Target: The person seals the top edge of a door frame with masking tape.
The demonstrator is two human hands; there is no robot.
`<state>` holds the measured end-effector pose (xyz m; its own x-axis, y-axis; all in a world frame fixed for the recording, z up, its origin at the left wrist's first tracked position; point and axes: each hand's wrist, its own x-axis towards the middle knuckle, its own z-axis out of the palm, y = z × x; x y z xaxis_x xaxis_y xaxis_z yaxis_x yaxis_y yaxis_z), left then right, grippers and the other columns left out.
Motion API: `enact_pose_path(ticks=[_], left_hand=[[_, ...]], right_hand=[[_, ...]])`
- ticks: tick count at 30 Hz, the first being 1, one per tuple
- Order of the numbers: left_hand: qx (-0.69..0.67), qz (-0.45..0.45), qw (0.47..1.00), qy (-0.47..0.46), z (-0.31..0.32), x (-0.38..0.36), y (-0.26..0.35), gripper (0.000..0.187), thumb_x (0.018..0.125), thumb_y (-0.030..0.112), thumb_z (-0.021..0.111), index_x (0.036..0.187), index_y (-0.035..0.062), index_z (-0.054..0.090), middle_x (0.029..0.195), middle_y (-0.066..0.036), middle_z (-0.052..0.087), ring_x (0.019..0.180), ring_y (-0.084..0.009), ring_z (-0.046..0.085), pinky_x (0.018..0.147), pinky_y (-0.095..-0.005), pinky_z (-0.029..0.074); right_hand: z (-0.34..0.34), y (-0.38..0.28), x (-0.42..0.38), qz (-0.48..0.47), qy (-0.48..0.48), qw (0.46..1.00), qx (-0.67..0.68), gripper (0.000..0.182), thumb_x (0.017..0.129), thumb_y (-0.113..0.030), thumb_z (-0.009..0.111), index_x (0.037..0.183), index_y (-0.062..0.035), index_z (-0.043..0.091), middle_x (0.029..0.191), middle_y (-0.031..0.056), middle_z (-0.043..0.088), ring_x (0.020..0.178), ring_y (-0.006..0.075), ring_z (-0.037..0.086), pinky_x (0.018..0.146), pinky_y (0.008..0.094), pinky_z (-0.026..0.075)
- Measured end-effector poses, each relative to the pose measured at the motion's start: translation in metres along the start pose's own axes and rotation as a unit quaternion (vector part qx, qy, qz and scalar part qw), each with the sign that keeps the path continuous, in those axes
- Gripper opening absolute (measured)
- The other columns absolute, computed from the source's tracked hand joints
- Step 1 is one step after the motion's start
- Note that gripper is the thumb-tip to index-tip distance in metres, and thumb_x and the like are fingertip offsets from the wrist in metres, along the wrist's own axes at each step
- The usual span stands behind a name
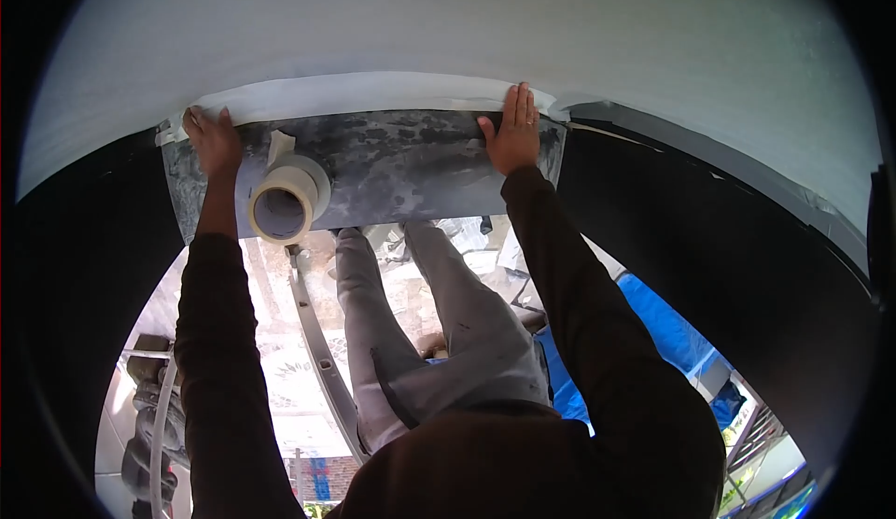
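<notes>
A long white strip, like paper or wide tape [364, 85], runs along the seam between a pale overhead surface [448, 15] and a dark, smudged grey panel [401, 155]. My left hand [217, 143] rests at the strip's left end, thumb and fingers apart, fingertips on the edge. Near the right end, my right hand [515, 138] lies flat against strip and panel, fingers stretched upward and thumb out to the side. Between my hands, closer to the left, a roll of cream masking tape [257, 203] sits on the panel, with another roll partly hidden behind it.
Black panels [709, 202] flank the grey one on both sides. Below, past my legs [383, 332], a long metal bar with holes [322, 356] slants over a littered floor. Blue sheeting [663, 318] lies to the right, and dark bundled items [154, 416] are at lower left.
</notes>
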<state>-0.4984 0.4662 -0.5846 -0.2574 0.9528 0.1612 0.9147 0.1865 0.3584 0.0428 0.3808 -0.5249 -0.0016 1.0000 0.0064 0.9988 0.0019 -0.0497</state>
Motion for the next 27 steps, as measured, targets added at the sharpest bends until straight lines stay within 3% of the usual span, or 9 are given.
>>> enact_pose_path(ticks=[7,11,16,20,21,23,24,26,27], left_hand=[[0.197,-0.04,0.977,-0.072,-0.009,-0.008,0.0,0.083,0.105,0.06,0.036,0.159,0.0008,0.019,0.167,-0.023,0.015,0.155,-0.0381,0.019,0.119,-0.0622,0.024],[0.221,-0.062,0.968,-0.102,-0.023,-0.007,0.012,0.084,0.104,0.062,0.037,0.161,0.0038,0.018,0.168,-0.02,0.016,0.155,-0.0345,0.02,0.119,-0.0624,0.023],[0.213,-0.071,0.966,-0.13,-0.043,-0.003,0.017,0.09,0.1,0.069,0.039,0.161,0.0069,0.018,0.168,-0.018,0.018,0.155,-0.0303,0.022,0.12,-0.0593,0.023],[0.254,-0.173,0.948,-0.081,-0.043,0.001,0.031,0.087,0.095,0.068,0.051,0.153,0.0054,0.036,0.162,-0.014,0.033,0.149,-0.0301,0.033,0.118,-0.0561,0.028],[0.226,-0.09,0.97,-0.001,-0.048,-0.002,0.035,0.074,0.095,0.057,0.061,0.148,0.0077,0.043,0.159,-0.013,0.038,0.143,-0.0331,0.041,0.116,-0.0526,0.034],[0.122,-0.04,0.99,-0.052,-0.055,-0.001,0.031,0.068,0.094,0.05,0.065,0.145,0.0096,0.047,0.157,-0.014,0.04,0.141,-0.0348,0.043,0.115,-0.0505,0.036],[0.015,0.014,0.994,-0.107,-0.059,-0.002,0.029,0.061,0.094,0.043,0.068,0.143,0.0114,0.051,0.155,-0.014,0.042,0.138,-0.0364,0.045,0.114,-0.0485,0.038],[0.012,0.04,0.995,-0.086,-0.069,0.0,0.013,0.049,0.095,0.033,0.068,0.139,0.0144,0.057,0.15,-0.015,0.048,0.136,-0.0372,0.047,0.112,-0.046,0.041],[0.016,0.092,0.992,-0.09,-0.072,0.005,-0.001,0.048,0.096,0.031,0.067,0.139,0.0143,0.057,0.148,-0.015,0.051,0.136,-0.0369,0.048,0.112,-0.0463,0.041]], right_hand=[[-0.018,0.024,-0.005,-0.021,-0.054,0.996,-0.06,0.08,0.101,-0.054,0.05,0.157,-0.0008,0.029,0.164,0.019,0.028,0.15,0.0354,0.032,0.119,0.0582,0.027],[-0.017,0.027,-0.007,0.003,-0.06,0.995,-0.079,0.079,0.102,-0.055,0.048,0.156,-0.0006,0.03,0.164,0.0174,0.029,0.15,0.0321,0.033,0.119,0.0578,0.026],[-0.02,0.034,0.001,0.059,-0.065,0.992,-0.095,0.054,0.105,-0.043,0.045,0.147,-0.0107,0.05,0.153,0.014,0.049,0.14,0.0307,0.049,0.119,0.059,0.026],[-0.02,0.021,0.011,0.078,-0.046,0.986,-0.143,0.041,0.103,-0.033,0.051,0.139,-0.0161,0.059,0.146,0.0094,0.057,0.131,0.0319,0.057,0.115,0.055,0.035],[-0.021,0.012,0.015,0.061,-0.022,0.996,-0.06,0.037,0.101,-0.028,0.054,0.135,-0.0181,0.062,0.144,0.0073,0.059,0.127,0.0316,0.059,0.11,0.0511,0.041],[-0.021,-0.005,0.022,0.002,-0.002,0.995,0.101,0.031,0.094,-0.016,0.065,0.123,-0.0232,0.07,0.133,0.0044,0.065,0.117,0.0299,0.064,0.093,0.0413,0.056],[-0.016,-0.001,0.025,0.001,-0.001,0.995,0.103,0.031,0.094,-0.016,0.065,0.123,-0.0232,0.07,0.133,0.0044,0.065,0.117,0.0299,0.064,0.093,0.0413,0.056],[-0.009,0.013,0.031,-0.118,0.022,0.979,0.166,0.029,0.091,-0.014,0.069,0.118,-0.024,0.073,0.126,0.0043,0.067,0.111,0.0295,0.066,0.09,0.0411,0.057],[-0.008,0.025,0.03,-0.103,0.036,0.977,0.183,0.027,0.09,-0.012,0.071,0.115,-0.0216,0.075,0.119,0.0057,0.068,0.106,0.03,0.067,0.089,0.0405,0.057]])
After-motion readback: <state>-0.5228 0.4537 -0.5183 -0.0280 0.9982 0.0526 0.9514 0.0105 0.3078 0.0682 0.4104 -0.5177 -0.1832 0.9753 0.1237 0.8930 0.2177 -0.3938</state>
